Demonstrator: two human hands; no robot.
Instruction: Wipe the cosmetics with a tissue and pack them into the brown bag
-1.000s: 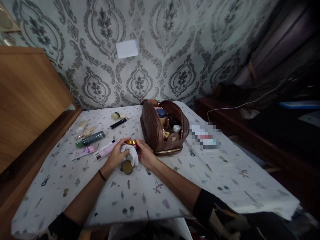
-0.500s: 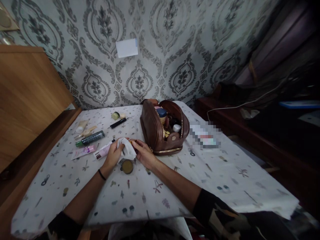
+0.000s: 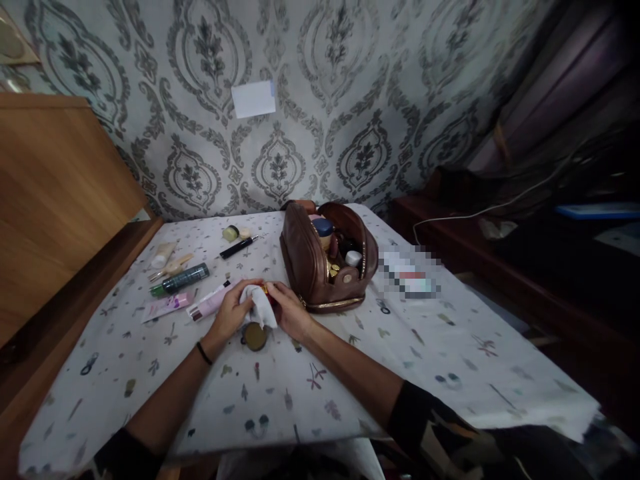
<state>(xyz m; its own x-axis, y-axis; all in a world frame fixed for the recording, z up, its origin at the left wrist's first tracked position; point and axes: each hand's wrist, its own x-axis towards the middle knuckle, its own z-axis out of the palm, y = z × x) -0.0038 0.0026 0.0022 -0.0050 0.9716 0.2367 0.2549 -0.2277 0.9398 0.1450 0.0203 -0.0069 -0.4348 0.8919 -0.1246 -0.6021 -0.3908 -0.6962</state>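
My left hand (image 3: 234, 311) is closed on a crumpled white wipe (image 3: 261, 308). The fingers of my right hand (image 3: 293, 313) grip a small red and yellow item (image 3: 265, 289), pressed against the wipe and mostly hidden by it. Just below the hands lies a round, gold-brown disc (image 3: 255, 336) with a dark rim. A pink tube (image 3: 207, 303) lies left of my left hand. Right behind my right hand stands an unzipped brown leather toiletry bag (image 3: 305, 267), with a blue-lidded jar (image 3: 323, 230) and a white-capped container (image 3: 353, 257) inside.
On the left of the patterned tablecloth (image 3: 210, 407) lie a dark green bottle (image 3: 185, 278), a pink printed tube (image 3: 167, 306), a beige tube (image 3: 163, 255) and a black pen-like tool (image 3: 238, 247). A green-lidded jar (image 3: 231, 233) stands behind. A wooden cabinet (image 3: 65, 200) borders the left side.
My left hand has shifted slightly right, and the wipe has been drawn over more of the small item. The bag and the other things have stayed put.
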